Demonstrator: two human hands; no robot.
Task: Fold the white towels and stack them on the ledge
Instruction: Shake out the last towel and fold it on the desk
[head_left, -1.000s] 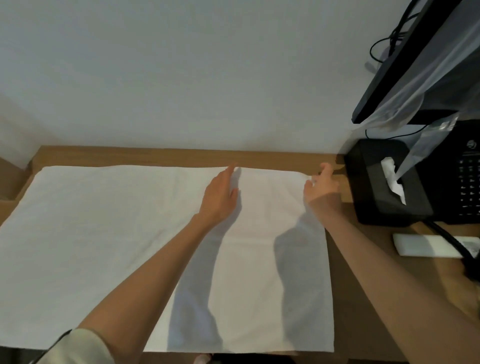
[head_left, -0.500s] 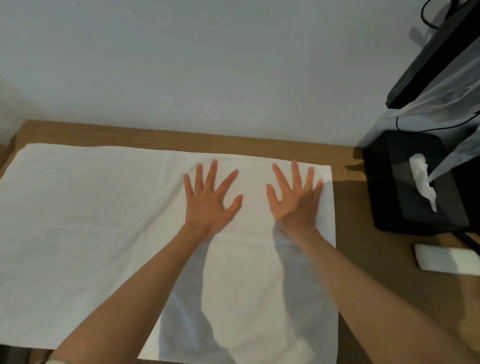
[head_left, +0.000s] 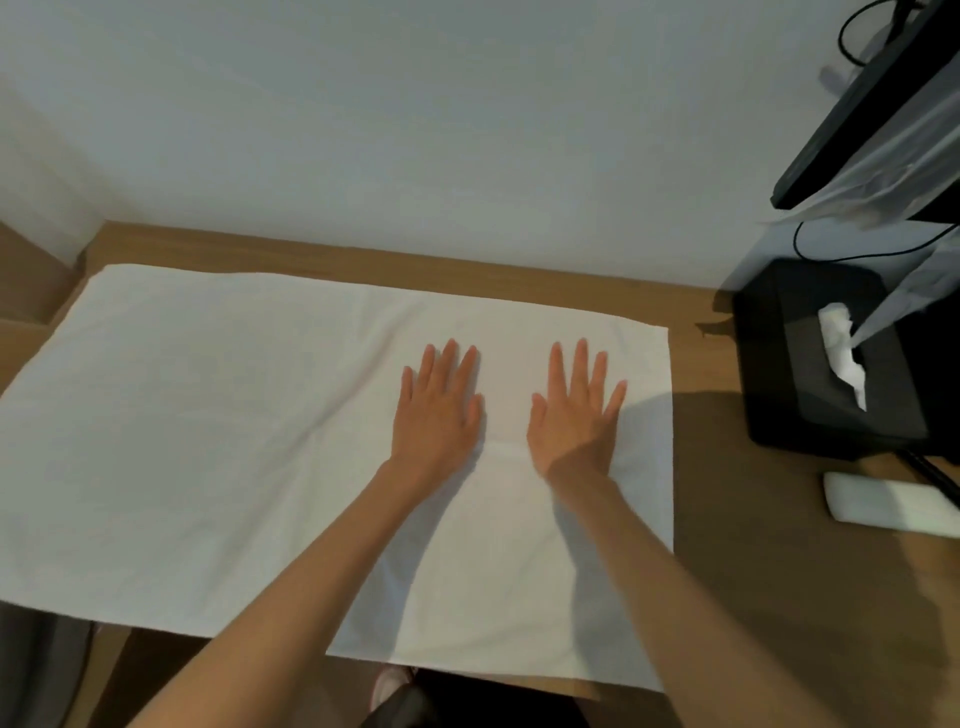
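Pressing flat: my left hand (head_left: 439, 410) and right hand (head_left: 576, 415), fingers straight, palms down, had come back from the towel's (head_left: 208, 441) far edge. Towel lay spread on the counter (head_left: 753, 545), smoothed; next fold probably due. Tissue box (head_left: 810, 374), 3 o'clock, held one tissue (head_left: 844, 353).

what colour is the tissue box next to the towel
Black, with a white tissue sticking out of the top of the tissue box. The head view shows it at right.
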